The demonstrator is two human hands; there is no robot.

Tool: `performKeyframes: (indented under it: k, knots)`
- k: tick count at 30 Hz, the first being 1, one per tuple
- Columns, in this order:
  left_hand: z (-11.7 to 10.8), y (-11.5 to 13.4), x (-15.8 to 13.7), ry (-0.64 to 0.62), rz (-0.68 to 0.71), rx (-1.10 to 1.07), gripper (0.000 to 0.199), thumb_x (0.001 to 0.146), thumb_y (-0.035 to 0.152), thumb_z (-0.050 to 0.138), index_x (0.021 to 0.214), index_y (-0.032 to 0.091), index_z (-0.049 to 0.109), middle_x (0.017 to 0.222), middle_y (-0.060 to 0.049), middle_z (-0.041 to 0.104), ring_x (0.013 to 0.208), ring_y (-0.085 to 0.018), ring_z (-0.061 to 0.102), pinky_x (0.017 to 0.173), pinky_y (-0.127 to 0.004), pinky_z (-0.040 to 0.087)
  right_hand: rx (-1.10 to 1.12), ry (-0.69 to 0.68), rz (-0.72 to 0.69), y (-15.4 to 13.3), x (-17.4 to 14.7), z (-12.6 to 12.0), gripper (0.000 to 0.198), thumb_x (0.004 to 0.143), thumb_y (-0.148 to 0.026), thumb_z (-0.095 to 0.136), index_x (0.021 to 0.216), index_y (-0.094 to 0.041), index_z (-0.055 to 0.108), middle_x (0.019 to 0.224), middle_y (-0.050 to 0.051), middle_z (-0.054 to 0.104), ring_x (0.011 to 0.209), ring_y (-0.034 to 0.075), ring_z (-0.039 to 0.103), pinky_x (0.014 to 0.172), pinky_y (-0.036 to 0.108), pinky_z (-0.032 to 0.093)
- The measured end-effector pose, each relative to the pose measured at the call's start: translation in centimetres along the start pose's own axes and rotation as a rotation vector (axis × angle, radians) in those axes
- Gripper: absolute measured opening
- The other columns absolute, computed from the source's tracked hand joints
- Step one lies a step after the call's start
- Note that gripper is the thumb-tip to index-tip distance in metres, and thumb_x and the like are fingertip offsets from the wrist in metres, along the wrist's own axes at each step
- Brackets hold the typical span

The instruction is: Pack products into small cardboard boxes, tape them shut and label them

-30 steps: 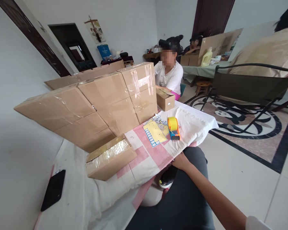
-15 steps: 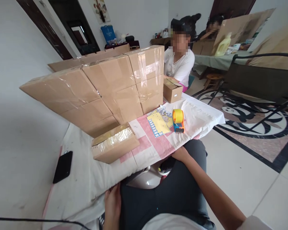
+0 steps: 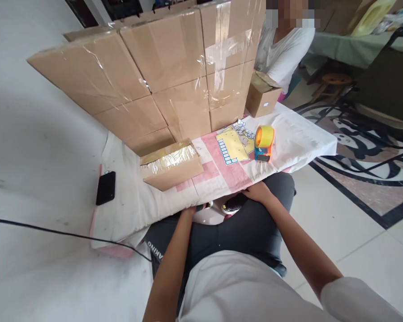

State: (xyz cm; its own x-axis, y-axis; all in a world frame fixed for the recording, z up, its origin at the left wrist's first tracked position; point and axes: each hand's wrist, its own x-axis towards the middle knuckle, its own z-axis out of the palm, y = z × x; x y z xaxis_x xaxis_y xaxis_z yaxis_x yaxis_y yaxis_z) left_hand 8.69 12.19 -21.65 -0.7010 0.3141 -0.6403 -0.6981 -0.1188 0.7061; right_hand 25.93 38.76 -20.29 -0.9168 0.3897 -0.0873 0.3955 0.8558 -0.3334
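Observation:
My left hand [image 3: 188, 212] is at the table's near edge, beside my left thigh, its fingers hidden beneath the overhanging cloth. My right hand [image 3: 259, 192] rests over my right thigh by the same edge; its fingertips slip out of sight under the cloth, so its grip does not show. Nearest to the left hand on the table stands a taped cardboard box [image 3: 174, 170]. Beyond the right hand, a tape dispenser [image 3: 263, 143] with a yellow roll sits on the cloth [image 3: 297, 138]. A yellow printed picture [image 3: 233, 146] is left of it.
Stacked taped cartons [image 3: 174, 71] form a wall along the table's far side. Across it sits a person in a white shirt [image 3: 289, 53], behind a small carton [image 3: 262, 96]. A black phone [image 3: 106, 188] lies at the left; a black cable [image 3: 70, 232] crosses below it.
My view has tilted down. My left hand has moved forward and right, up to the table edge. The right hand stays at its place by the edge; boxes and tape dispenser look unmoved.

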Motion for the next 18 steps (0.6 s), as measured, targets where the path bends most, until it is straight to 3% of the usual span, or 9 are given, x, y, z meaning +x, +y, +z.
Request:
performKeyframes:
  k: [3, 6, 8, 11, 12, 13, 15, 18]
  knots:
    - [-0.2, -2.3, -3.2, -0.077, -0.192, -0.068, 0.036, 0.094, 0.036, 0.064, 0.125, 0.017, 0.062, 0.131, -0.012, 0.064, 0.115, -0.025, 0.064, 0.098, -0.050, 0.055, 0.057, -0.096, -0.096, -1.2, -2.1, -1.0, 0.017, 0.087, -0.026, 0.064, 0.090, -0.021, 0.080, 0.101, 0.011, 0.079, 0.105, 0.031, 0.070, 0.103, 0.044, 0.049]
    - [-2.7, -3.0, -7.5, -0.143, -0.268, -0.162, 0.028, 0.094, 0.017, 0.057, 0.119, 0.012, 0.066, 0.135, -0.016, 0.065, 0.124, -0.026, 0.064, 0.106, -0.044, 0.052, 0.267, -0.164, -0.187, -1.2, -4.7, -3.0, 0.037, 0.097, -0.038, 0.054, 0.072, -0.022, 0.075, 0.077, 0.005, 0.076, 0.077, 0.021, 0.071, 0.085, 0.036, 0.055]
    - [-5.2, -2.7, -10.0, -0.122, -0.256, -0.212, 0.029, 0.095, 0.016, 0.051, 0.117, 0.014, 0.069, 0.138, -0.016, 0.065, 0.126, -0.024, 0.063, 0.107, -0.038, 0.051, 0.518, 0.061, -0.124, -0.1, -5.3, -5.0, 0.045, 0.100, -0.046, 0.048, 0.070, -0.022, 0.071, 0.075, 0.004, 0.073, 0.073, 0.020, 0.070, 0.079, 0.034, 0.056]
    - [-8.3, -2.3, -11.8, -0.025, -0.238, -0.231, 0.029, 0.096, 0.017, 0.048, 0.115, 0.018, 0.071, 0.137, -0.013, 0.067, 0.121, -0.021, 0.067, 0.101, -0.034, 0.055, 0.720, 0.711, 0.135, 3.3, -2.6, -8.4, 0.029, 0.093, -0.050, 0.059, 0.093, -0.022, 0.069, 0.097, 0.006, 0.073, 0.095, 0.025, 0.069, 0.090, 0.041, 0.056]
    - [-8.7, -2.5, -12.0, 0.004, -0.235, -0.230, 0.030, 0.097, 0.016, 0.047, 0.114, 0.019, 0.071, 0.136, -0.012, 0.068, 0.119, -0.019, 0.068, 0.099, -0.032, 0.056, 0.749, 0.830, 0.190, 4.5, -0.8, -9.4, 0.032, 0.088, -0.049, 0.067, 0.106, -0.023, 0.065, 0.110, 0.008, 0.070, 0.106, 0.026, 0.067, 0.096, 0.043, 0.055]
    - [-8.8, -2.9, -12.1, 0.021, -0.238, -0.226, 0.030, 0.097, 0.016, 0.047, 0.114, 0.020, 0.071, 0.134, -0.011, 0.069, 0.116, -0.018, 0.069, 0.096, -0.030, 0.057, 0.806, 0.855, 0.222, 5.7, 1.2, -10.3, 0.045, 0.081, -0.048, 0.074, 0.115, -0.023, 0.061, 0.120, 0.010, 0.067, 0.114, 0.027, 0.064, 0.099, 0.044, 0.054]
    - [-7.9, -4.0, -12.0, 0.015, -0.273, -0.210, 0.028, 0.097, 0.016, 0.049, 0.113, 0.018, 0.071, 0.130, -0.013, 0.071, 0.110, -0.019, 0.072, 0.090, -0.030, 0.060, 0.943, 0.742, 0.278, 7.3, 5.2, -11.2, 0.069, 0.066, -0.044, 0.086, 0.123, -0.021, 0.055, 0.118, 0.011, 0.067, 0.112, 0.027, 0.064, 0.098, 0.046, 0.056]
    - [-4.8, -6.0, -12.1, -0.051, -0.356, -0.165, 0.025, 0.094, 0.019, 0.058, 0.112, 0.009, 0.071, 0.122, -0.022, 0.072, 0.093, -0.026, 0.077, 0.073, -0.033, 0.064, 1.090, 0.591, 0.255, 7.5, 9.2, -10.9, 0.066, 0.064, -0.046, 0.084, 0.117, -0.017, 0.057, 0.110, 0.011, 0.070, 0.102, 0.026, 0.068, 0.091, 0.045, 0.060]
